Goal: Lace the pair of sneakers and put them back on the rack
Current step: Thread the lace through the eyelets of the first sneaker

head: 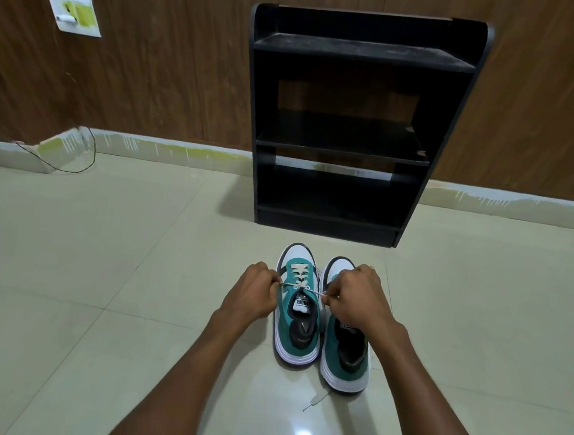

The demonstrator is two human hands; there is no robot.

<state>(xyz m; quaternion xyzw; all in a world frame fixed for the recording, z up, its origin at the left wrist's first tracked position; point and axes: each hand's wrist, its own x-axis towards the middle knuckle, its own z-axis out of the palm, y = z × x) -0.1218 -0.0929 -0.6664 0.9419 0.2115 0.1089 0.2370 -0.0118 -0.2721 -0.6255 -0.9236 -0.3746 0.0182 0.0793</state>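
Two teal, white and black sneakers stand side by side on the tiled floor, toes toward the rack. The left sneaker (296, 321) has a cream lace (300, 273) crossed through its eyelets. My left hand (255, 292) pinches one lace end at the shoe's left side. My right hand (358, 296) pinches the other end, pulled taut across the tongue, and covers the front of the right sneaker (345, 355). A loose lace end (315, 401) lies on the floor beside the right sneaker's heel. The black shoe rack (354, 126) stands just beyond the shoes, its shelves bare.
A brown wood-panel wall runs behind the rack, with a white socket plate (74, 12) at upper left. A thin dark wire (60, 161) trails on the floor by the skirting at the left. Glossy pale tiles surround the shoes.
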